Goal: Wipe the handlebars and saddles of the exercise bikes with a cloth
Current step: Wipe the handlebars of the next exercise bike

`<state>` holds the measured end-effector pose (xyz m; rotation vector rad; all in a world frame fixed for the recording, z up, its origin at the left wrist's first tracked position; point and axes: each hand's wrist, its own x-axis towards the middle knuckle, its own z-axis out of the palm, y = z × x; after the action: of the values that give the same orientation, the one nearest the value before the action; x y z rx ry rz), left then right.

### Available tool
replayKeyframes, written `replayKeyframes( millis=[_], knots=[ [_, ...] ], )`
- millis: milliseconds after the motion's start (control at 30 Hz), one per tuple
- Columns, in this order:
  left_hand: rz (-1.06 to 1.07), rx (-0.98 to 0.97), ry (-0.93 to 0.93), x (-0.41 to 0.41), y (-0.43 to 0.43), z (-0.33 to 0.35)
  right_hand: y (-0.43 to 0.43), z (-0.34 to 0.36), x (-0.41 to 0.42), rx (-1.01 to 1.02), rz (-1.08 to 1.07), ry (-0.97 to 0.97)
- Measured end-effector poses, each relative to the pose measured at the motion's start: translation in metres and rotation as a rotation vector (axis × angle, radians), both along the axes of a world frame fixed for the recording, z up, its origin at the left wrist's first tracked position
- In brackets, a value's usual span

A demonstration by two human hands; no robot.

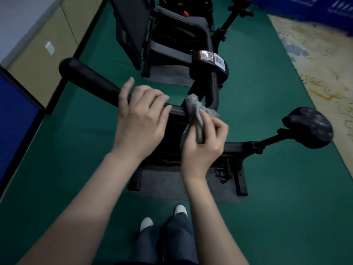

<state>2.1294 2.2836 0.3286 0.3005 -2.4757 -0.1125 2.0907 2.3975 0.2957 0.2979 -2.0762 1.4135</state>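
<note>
The right hand [202,148] has its fingers [219,129] curled tight on a bunched grey cloth [194,109], which is pressed to the black handlebar [89,79] just beyond those fingertips, close to the stem. The left hand [141,115] lies over the same bar, its fingers [160,98] bent round it just beside the cloth, steadying it. To do this well, I would wrap the cloth round the bar and draw it outward along the whole grip, shifting the left fingers off so that no patch is missed beneath them. Count: one cloth, two hands, one saddle [308,127] well to the right of the right fingers, unwiped by the look of it, and one near exercise bike [235,146], with at least one further machine [172,35] beyond the fingers, too dark to count surely.
</note>
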Motion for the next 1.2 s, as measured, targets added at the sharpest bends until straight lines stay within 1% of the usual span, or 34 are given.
replayKeyframes(
  millis=[100, 200, 300, 367, 467, 533, 600, 700, 767, 900, 967, 1033, 1100, 1200],
  knots=[
    [-0.019, 0.029, -0.044, -0.008, 0.012, -0.007, 0.014, 0.004, -0.023, -0.06, -0.089, -0.073],
    [-0.002, 0.048, -0.062, -0.013, 0.016, -0.013, 0.018, 0.005, -0.036, -0.2, -0.111, -0.202],
    [0.022, 0.048, -0.044, -0.015, 0.017, -0.017, 0.011, 0.0, -0.023, -0.358, -0.11, -0.323],
    [0.033, 0.046, -0.016, -0.017, 0.018, -0.019, 0.006, -0.003, -0.016, -0.466, -0.148, -0.411],
    [0.046, 0.04, 0.005, -0.019, 0.019, -0.022, 0.007, -0.003, -0.03, -0.576, -0.2, -0.52],
    [0.054, 0.031, 0.017, -0.02, 0.018, -0.023, 0.01, -0.002, -0.044, -0.623, -0.199, -0.581],
    [0.063, 0.02, 0.027, -0.021, 0.019, -0.024, 0.011, -0.003, -0.049, -0.619, -0.171, -0.613],
    [0.076, 0.012, 0.043, -0.023, 0.02, -0.025, 0.009, -0.008, -0.031, -0.664, -0.059, -0.678],
    [0.081, 0.005, 0.048, -0.023, 0.02, -0.026, 0.008, -0.01, -0.015, -0.737, 0.054, -0.77],
    [0.078, -0.001, 0.044, -0.023, 0.019, -0.026, 0.011, -0.009, -0.024, -1.068, 0.35, -1.028],
    [0.08, -0.002, 0.037, -0.023, 0.019, -0.026, 0.015, -0.007, -0.037, -1.16, 0.471, -1.128],
    [0.086, -0.003, 0.033, -0.024, 0.019, -0.026, 0.02, -0.008, -0.041, -1.142, 0.581, -1.165],
    [0.092, -0.006, 0.028, -0.024, 0.02, -0.027, 0.027, -0.012, -0.037, -1.068, 0.677, -1.198],
    [0.11, 0.002, 0.022, -0.024, 0.023, -0.026, 0.036, -0.016, -0.044, -0.979, 0.733, -1.214]
  ],
)
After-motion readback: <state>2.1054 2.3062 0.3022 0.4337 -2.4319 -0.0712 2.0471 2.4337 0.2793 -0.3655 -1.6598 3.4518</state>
